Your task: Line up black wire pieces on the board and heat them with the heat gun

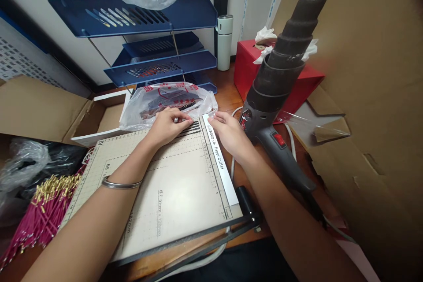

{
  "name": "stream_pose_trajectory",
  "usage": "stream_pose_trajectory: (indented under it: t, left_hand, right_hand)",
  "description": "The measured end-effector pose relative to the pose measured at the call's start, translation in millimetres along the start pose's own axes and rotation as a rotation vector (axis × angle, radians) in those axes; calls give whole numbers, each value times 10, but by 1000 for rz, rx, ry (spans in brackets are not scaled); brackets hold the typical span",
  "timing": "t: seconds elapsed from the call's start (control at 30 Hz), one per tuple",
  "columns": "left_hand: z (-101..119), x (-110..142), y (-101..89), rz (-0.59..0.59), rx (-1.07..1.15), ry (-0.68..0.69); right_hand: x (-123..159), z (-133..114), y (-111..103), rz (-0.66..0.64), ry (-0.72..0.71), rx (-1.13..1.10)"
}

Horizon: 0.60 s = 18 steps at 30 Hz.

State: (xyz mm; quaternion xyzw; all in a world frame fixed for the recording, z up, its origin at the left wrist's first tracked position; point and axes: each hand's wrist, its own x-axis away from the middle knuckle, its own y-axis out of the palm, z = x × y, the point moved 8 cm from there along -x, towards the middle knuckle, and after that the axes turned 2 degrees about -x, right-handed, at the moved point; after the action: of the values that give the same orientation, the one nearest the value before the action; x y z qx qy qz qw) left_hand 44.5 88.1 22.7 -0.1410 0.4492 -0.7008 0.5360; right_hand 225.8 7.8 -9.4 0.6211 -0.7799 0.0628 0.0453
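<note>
A cream paper cutter (185, 176) lies on the table in front of me, printed with rulers and size outlines. Several thin black strips (193, 128) lie side by side near its far end, pointing toward the white guard strip (214, 150). My left hand (168, 125), with a metal bangle at the wrist, is closed with its fingertips on these strips. Beyond the cutter's right edge is my right hand (231, 134), its fingers curled together by the far end of the guard strip; what they hold, if anything, is hidden.
Right of my right hand stands a black heat gun (274, 92), nozzle up, before a red tissue box (244, 66). Behind the cutter are a clear plastic bag (139, 103), blue trays (191, 59) and a pale bottle (225, 44). Dark pink cords (36, 224) lie left.
</note>
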Motion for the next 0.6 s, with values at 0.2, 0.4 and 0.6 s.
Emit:
stream_pose_trajectory:
  t: [0.2, 0.4, 0.6]
  left_hand:
    - [-20, 19, -63, 41, 37, -30]
    - [-50, 48, -106, 72, 80, -59]
    - [-128, 112, -150, 101, 69, -104]
  right_hand:
    - [1210, -579, -934, 487, -577, 406]
    - [1176, -456, -1283, 578, -363, 779]
    - [1131, -90, -1079, 470, -242, 882]
